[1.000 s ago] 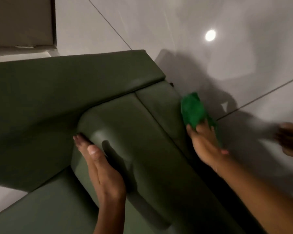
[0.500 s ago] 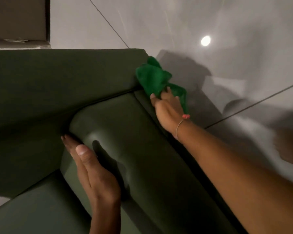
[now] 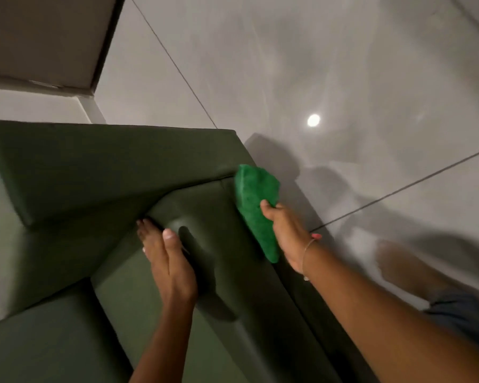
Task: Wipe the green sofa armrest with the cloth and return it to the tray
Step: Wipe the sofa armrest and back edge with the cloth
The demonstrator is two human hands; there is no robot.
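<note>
1. The right hand (image 3: pixel 286 233), mid-frame, is clamped on the bright green cloth (image 3: pixel 256 205) and presses it against the outer edge of the green sofa armrest (image 3: pixel 213 217).
2. The left hand (image 3: pixel 166 261) lies flat with its fingers together on the inner side of the armrest, gripping nothing.
3. A good wipe probably calls for long, even strokes along the edge, with the cloth kept flat.
4. The cloth looks fuzzy and bunched; the armrest is smooth, padded and rounded; the floor (image 3: pixel 343 64) at upper right is glossy tile.
5. No tray is in view.
</note>
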